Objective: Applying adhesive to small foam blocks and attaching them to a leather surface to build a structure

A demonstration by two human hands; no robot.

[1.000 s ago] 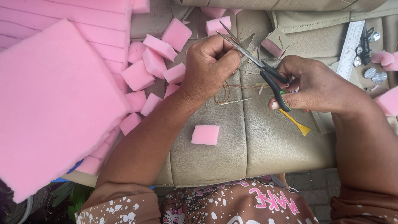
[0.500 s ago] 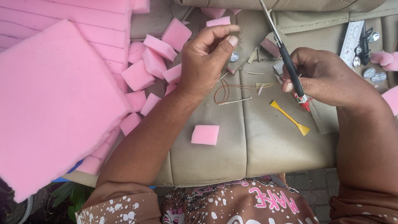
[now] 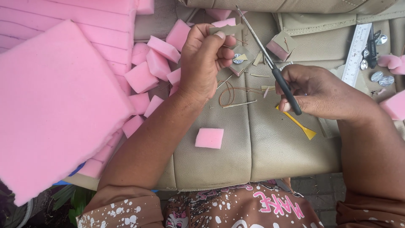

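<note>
Scissors [image 3: 270,63] lowered; left fingers [image 3: 219,42] pinch beige strip [image 3: 227,29].

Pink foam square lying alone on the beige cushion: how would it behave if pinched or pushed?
The pink foam square looks like porous sponge, so probably very light and squashy under a pinch. Flat and blocky, it should slide rather than roll on the beige cushion.

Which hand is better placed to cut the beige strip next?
The right hand, probably: it already grips the scissors, whose blades point up beside the beige strip. The left hand is busy pinching that strip.
</note>
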